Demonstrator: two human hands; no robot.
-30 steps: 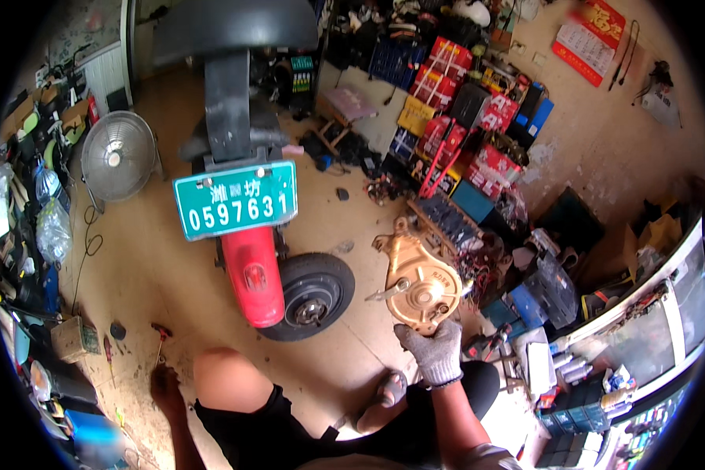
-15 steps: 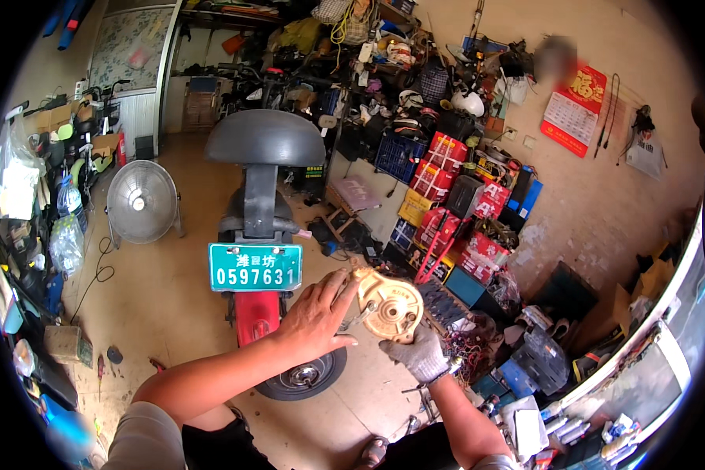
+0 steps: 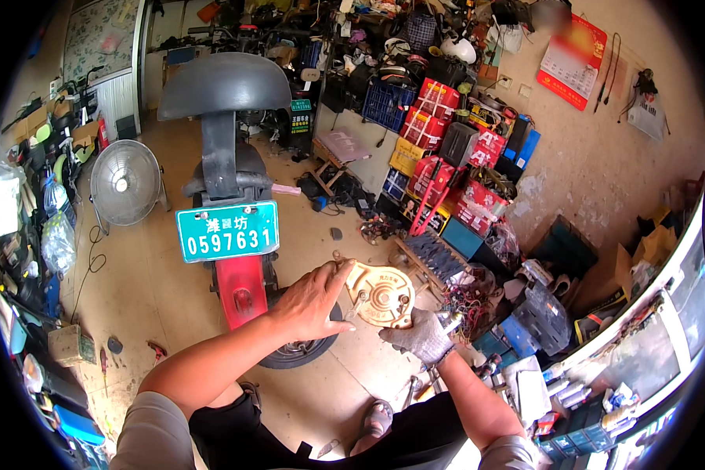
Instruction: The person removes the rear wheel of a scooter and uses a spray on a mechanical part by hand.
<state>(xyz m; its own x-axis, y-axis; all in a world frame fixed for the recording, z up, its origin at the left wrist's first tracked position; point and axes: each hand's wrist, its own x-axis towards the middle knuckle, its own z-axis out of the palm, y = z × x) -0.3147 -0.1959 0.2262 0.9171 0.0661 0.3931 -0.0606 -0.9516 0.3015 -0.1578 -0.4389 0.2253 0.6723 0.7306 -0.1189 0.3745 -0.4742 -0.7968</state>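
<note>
A gold-coloured drum brake backing plate [image 3: 385, 296], round with a lug at its upper left, is held up in front of me. My right hand [image 3: 421, 337], in a pale knitted glove, grips its lower right edge. Bare and with its thumb spread, my left hand [image 3: 309, 303] has its stretched fingertips against the lug. A small metal lever stands out at the plate's left side. Behind my left hand is the rear of a scooter [image 3: 241, 291] with a red mudguard, a green licence plate [image 3: 228, 232] and a rear wheel partly hidden by my forearm.
A round floor fan [image 3: 125, 184] stands left of the scooter. Stacked red boxes [image 3: 435, 102] and a low wooden stool [image 3: 341, 153] are at the back right. Tools, among them a red-handled one [image 3: 157, 350], lie on the floor. A shelf of clutter lines the left.
My view has tilted down, so the scooter sits higher and further left. The brake backing plate has shifted slightly left and turned a little, with both hands keeping their places on it.
</note>
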